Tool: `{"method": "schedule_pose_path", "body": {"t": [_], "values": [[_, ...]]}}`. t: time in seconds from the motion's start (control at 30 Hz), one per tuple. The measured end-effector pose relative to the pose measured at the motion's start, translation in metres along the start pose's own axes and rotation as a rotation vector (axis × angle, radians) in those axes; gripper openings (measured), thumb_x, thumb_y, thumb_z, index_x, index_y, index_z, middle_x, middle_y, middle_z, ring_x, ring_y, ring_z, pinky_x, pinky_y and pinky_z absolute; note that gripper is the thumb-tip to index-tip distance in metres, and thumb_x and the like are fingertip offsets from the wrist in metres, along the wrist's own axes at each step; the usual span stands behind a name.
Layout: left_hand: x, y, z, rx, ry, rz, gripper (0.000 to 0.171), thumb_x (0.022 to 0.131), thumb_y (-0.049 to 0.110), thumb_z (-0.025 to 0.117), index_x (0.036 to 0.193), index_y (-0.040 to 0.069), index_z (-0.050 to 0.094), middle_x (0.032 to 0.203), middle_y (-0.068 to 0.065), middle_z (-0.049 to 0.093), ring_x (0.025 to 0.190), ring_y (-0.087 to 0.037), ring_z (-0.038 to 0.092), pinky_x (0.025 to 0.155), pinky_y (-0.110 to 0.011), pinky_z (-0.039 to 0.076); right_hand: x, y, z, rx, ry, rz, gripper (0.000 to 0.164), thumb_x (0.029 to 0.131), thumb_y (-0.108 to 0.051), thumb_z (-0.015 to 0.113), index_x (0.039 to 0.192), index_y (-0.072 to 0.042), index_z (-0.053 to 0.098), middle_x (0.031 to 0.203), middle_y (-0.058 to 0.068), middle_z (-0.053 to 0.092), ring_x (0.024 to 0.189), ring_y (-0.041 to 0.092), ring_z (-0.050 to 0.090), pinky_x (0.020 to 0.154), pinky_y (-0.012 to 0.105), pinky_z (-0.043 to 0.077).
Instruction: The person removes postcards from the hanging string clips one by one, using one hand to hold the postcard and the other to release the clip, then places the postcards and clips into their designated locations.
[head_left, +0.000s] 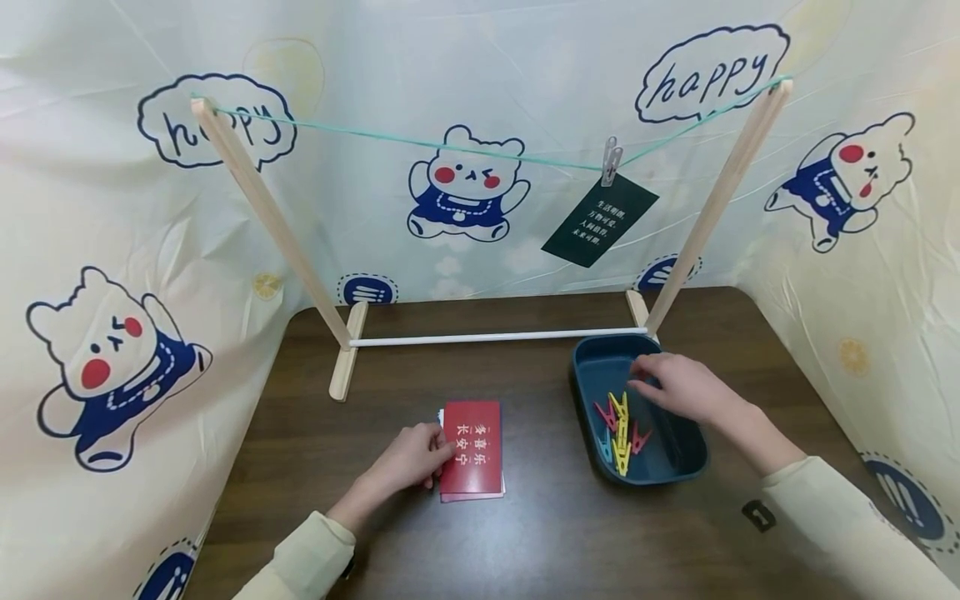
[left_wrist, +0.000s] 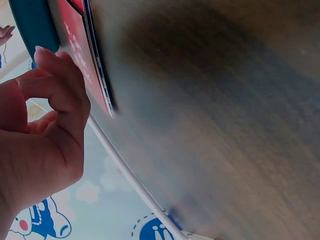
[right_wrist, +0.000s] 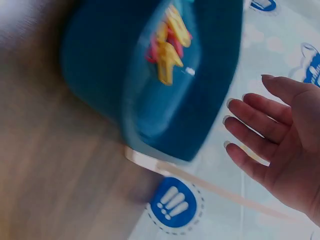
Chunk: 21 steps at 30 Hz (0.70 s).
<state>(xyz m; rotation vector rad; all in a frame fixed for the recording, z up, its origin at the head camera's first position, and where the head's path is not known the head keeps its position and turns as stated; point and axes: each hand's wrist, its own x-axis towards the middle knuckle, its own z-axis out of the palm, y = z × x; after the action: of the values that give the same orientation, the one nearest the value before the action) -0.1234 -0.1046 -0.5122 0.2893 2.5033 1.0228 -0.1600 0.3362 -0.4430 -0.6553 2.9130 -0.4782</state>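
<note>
A stack of cards with a red card [head_left: 480, 467] on top lies on the table. My left hand [head_left: 416, 457] is at the left edge of this stack, fingers bent and fingertips right at the edge; the left wrist view shows the hand [left_wrist: 50, 120] beside the red card [left_wrist: 82, 60]. Over the blue tray [head_left: 588, 450] hovers my right hand [head_left: 686, 387]. Seen in the right wrist view, the right hand [right_wrist: 285, 135] has its fingers spread, holding nothing. Yellow, red and blue clothespins [head_left: 621, 437] lie in the tray.
Behind the cards stands a wooden frame with a left post [head_left: 273, 225], a right post [head_left: 723, 200] and a white crossbar [head_left: 495, 337]. From its sagging green string [head_left: 420, 143] a dark green card [head_left: 600, 221] hangs by a clear clothespin [head_left: 611, 162]. A patterned sheet surrounds the table [head_left: 540, 533].
</note>
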Motion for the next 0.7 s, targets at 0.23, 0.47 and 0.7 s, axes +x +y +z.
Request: {"method": "schedule_pose_path", "body": {"t": [0.23, 0.47, 0.7], "values": [[0.011, 0.011, -0.003, -0.013, 0.095, 0.056, 0.016, 0.099, 0.016, 0.070, 0.087, 0.011, 0.062, 0.061, -0.003, 0.059, 0.049, -0.016, 0.057, 0.047, -0.029, 0.048, -0.003, 0.000, -0.031, 0.032, 0.071, 0.042, 0.025, 0.100, -0.021, 0.071, 0.118, -0.004, 0.072, 0.107, 0.012, 0.074, 0.091, 0.024, 0.071, 0.077, 0.044, 0.064], [0.028, 0.032, -0.006, -0.100, 0.192, 0.208, 0.006, 0.098, 0.015, 0.072, 0.102, 0.011, 0.070, 0.084, 0.003, 0.066, 0.071, -0.013, 0.059, 0.061, -0.026, 0.054, -0.003, -0.012, -0.065, 0.094, 0.180, 0.024, 0.019, 0.101, -0.017, 0.070, 0.116, -0.006, 0.072, 0.108, 0.011, 0.075, 0.095, 0.026, 0.070, 0.083, 0.052, 0.062], [0.053, 0.059, -0.018, -0.172, 0.206, 0.394, 0.015, 0.100, 0.015, 0.072, 0.113, 0.009, 0.069, 0.097, 0.000, 0.071, 0.084, -0.012, 0.064, 0.074, -0.027, 0.057, 0.003, -0.027, -0.100, 0.073, 0.290, -0.062, 0.019, 0.101, -0.015, 0.070, 0.118, -0.008, 0.073, 0.109, 0.010, 0.075, 0.098, 0.027, 0.071, 0.086, 0.053, 0.061]]}}
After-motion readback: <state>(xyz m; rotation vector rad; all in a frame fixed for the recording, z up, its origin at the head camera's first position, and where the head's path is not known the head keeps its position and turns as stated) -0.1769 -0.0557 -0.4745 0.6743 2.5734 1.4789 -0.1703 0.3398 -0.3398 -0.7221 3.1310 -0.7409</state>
